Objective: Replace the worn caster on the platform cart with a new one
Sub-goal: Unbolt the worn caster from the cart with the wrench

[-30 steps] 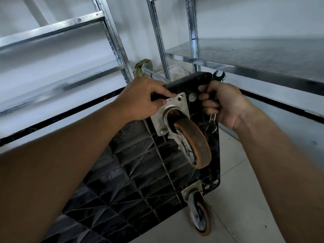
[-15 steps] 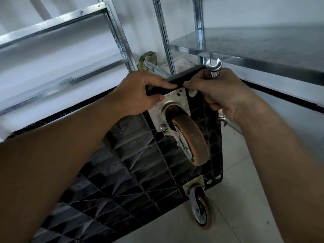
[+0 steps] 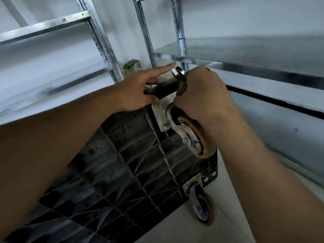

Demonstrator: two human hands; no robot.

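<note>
The black platform cart (image 3: pixel 112 165) stands tipped on its edge, ribbed underside toward me. A worn orange caster (image 3: pixel 196 137) is bolted to its upper corner by a steel plate (image 3: pixel 160 116). My right hand (image 3: pixel 201 99) grips a steel wrench (image 3: pixel 179 74) over the top of that plate; the wrench's open jaw sticks up above the fist. My left hand (image 3: pixel 140 88) rests on the cart's top edge, index finger stretched straight toward the wrench head. A second orange caster (image 3: pixel 204 206) sits at the lower corner, on the floor.
Galvanised steel shelving stands close behind and to both sides: an upright (image 3: pixel 103 44) on the left, a shelf board (image 3: pixel 245 55) on the right. A green cloth-like object (image 3: pixel 130 66) lies behind the cart. Pale tiled floor (image 3: pixel 233 216) shows at lower right.
My right hand with the wrench has moved left and down over the caster plate. My left hand has uncurled from the cart's edge, its index finger now pointing out. The view has shifted closer.
</note>
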